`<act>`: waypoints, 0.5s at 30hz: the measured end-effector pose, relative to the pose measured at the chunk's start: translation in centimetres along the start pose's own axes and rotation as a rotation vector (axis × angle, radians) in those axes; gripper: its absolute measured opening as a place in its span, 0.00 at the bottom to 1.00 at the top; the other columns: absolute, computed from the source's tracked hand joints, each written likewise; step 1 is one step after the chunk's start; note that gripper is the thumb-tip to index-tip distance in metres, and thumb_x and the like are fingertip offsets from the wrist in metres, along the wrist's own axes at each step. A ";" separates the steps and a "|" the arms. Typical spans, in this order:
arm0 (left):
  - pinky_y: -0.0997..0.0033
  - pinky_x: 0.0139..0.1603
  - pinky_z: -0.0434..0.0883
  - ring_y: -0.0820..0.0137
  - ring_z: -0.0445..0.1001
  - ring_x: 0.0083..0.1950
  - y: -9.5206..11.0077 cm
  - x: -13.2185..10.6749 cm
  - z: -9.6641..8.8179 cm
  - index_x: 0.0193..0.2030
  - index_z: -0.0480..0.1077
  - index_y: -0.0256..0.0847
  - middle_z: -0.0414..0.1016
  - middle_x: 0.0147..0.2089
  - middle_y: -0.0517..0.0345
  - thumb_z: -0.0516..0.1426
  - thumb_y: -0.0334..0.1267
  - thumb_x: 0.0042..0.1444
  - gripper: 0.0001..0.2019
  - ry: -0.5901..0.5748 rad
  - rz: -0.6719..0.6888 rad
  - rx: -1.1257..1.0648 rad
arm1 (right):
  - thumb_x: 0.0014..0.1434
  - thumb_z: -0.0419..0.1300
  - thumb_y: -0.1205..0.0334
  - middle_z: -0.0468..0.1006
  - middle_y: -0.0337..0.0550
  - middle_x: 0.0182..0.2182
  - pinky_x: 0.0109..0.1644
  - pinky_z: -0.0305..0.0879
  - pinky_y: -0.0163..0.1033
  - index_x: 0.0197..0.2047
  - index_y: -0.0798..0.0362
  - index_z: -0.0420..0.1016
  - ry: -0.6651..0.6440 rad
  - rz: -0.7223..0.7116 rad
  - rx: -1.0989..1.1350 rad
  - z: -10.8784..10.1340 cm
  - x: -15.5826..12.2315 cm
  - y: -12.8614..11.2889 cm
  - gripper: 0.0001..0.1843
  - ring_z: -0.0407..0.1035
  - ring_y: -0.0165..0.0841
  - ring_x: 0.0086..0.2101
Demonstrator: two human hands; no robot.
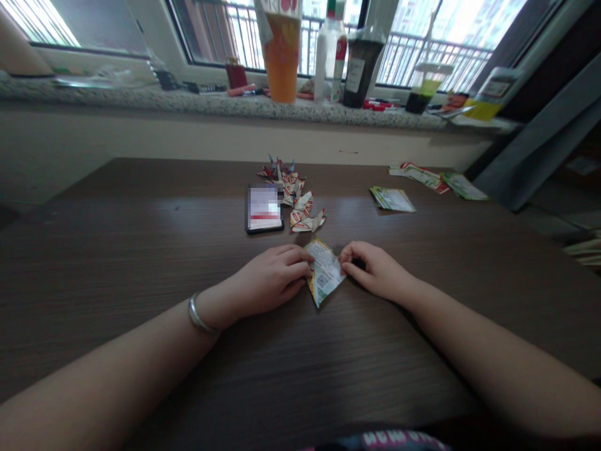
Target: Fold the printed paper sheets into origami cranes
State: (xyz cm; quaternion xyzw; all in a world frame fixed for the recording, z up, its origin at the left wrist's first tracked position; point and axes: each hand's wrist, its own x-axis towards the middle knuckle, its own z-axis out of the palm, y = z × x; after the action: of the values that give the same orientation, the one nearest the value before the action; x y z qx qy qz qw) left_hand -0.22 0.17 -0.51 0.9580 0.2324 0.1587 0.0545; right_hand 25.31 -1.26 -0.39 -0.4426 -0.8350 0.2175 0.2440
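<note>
On the dark table lies a folded printed paper (328, 275), creased into a pointed, kite-like shape with white, yellow and green print. My left hand (277, 275), with a silver bangle at the wrist, grips its left edge, fingertips on top; the thumb side is partly hidden. At the paper's right corner, my right hand (369, 264) has thumb and fingers pinched together. Just beyond the paper are several folded paper cranes (303, 213) with red and white print. A phone (265, 210) with a lit, blurred screen lies beside them on the left.
A stack of printed papers (393, 199) lies at the right rear of the table (188, 363), with loose strips (422, 178) behind it. Across the back, the stone windowsill (188, 103) carries an orange drink cup (282, 59), bottles and small items. A grey curtain (539, 138) hangs at right.
</note>
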 end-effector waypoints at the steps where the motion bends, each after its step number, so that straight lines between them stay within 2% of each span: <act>1: 0.55 0.60 0.67 0.60 0.66 0.60 0.0 -0.1 0.1 0.45 0.70 0.39 0.67 0.60 0.47 0.51 0.33 0.62 0.09 -0.001 -0.010 0.018 | 0.59 0.56 0.68 0.76 0.40 0.31 0.40 0.65 0.37 0.34 0.53 0.70 0.014 -0.001 0.014 0.1 0.1 0.1 0.03 0.69 0.31 0.33; 4: 0.52 0.63 0.64 0.57 0.61 0.65 0.0 -0.2 0.3 0.48 0.69 0.38 0.61 0.66 0.45 0.52 0.33 0.61 0.10 -0.018 -0.050 0.028 | 0.59 0.57 0.68 0.78 0.44 0.39 0.47 0.65 0.41 0.42 0.53 0.72 0.019 -0.067 0.002 0.1 0.1 0.3 0.07 0.71 0.34 0.40; 8: 0.56 0.64 0.64 0.61 0.64 0.63 0.1 -0.3 0.3 0.57 0.63 0.36 0.66 0.62 0.45 0.53 0.35 0.61 0.18 0.012 -0.103 -0.067 | 0.56 0.62 0.62 0.77 0.47 0.46 0.53 0.63 0.46 0.52 0.52 0.71 -0.085 -0.187 -0.077 -0.3 0.0 0.2 0.19 0.69 0.38 0.47; 12: 0.54 0.68 0.59 0.60 0.55 0.69 0.2 -0.5 0.1 0.67 0.50 0.36 0.57 0.68 0.43 0.54 0.41 0.62 0.29 0.003 -0.133 -0.099 | 0.55 0.63 0.60 0.77 0.47 0.47 0.54 0.62 0.47 0.54 0.52 0.70 -0.124 -0.234 -0.136 -0.5 -0.1 0.0 0.23 0.68 0.39 0.47; 15: 0.52 0.69 0.57 0.59 0.50 0.71 0.0 -0.6 0.2 0.68 0.48 0.38 0.53 0.70 0.43 0.53 0.43 0.63 0.30 -0.032 -0.157 -0.120 | 0.55 0.63 0.59 0.76 0.47 0.47 0.53 0.62 0.47 0.54 0.51 0.70 -0.127 -0.239 -0.155 -0.5 -0.1 -0.2 0.23 0.68 0.39 0.47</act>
State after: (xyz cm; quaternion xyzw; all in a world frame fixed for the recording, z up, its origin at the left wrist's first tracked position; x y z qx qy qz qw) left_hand -0.66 -0.06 -0.83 0.9343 0.2958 0.1524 0.1279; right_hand 25.57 -1.36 0.08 -0.3427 -0.9099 0.1492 0.1798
